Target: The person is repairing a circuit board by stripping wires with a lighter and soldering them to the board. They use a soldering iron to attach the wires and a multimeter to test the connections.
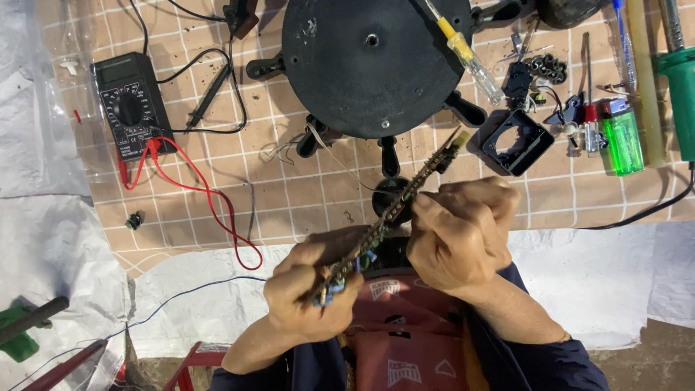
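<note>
Head view, circuit board: I see a long, narrow circuit board [394, 210] held edge-on, running diagonally from lower left to upper right, above the near edge of the bench [304, 195].
Head view, left hand: my left hand [308, 300] is closed around the lower end of the strip, fingers curled over it, small blue parts showing at the thumb.
Head view, right hand: my right hand [460, 232] is closed on the strip near its middle, fingertips pinched together against its edge; the upper end sticks out beyond the knuckles.
Head view, hands together: the two hands sit near each other, apart, joined only by the board.
Board texture: thin, dark and brownish, studded with small components along its length, a pale tab at the far tip.
Round base: a black, matte, round disc [373, 61] with short black feet around its rim lies just beyond the board's tip.
Multimeter: a black multimeter [130, 108] with a round dial lies at left, its red lead [210, 195] looping across the bench and a black probe [210, 98] beside it.
Screwdriver: a screwdriver [470, 61] with a yellow and clear handle rests across the disc's right edge.
Small frame: a black square plastic frame [517, 141] lies right of the disc.
Lighter: a translucent green lighter [621, 137] lies further right, beside a green-handled tool [682, 80].
Bench surface: a tan cloth with a pale grid pattern, grimy; crinkled white plastic sheet [579, 275] covers the near edge.
Lap: a red fabric bag [405, 340] lies below the hands.
</note>
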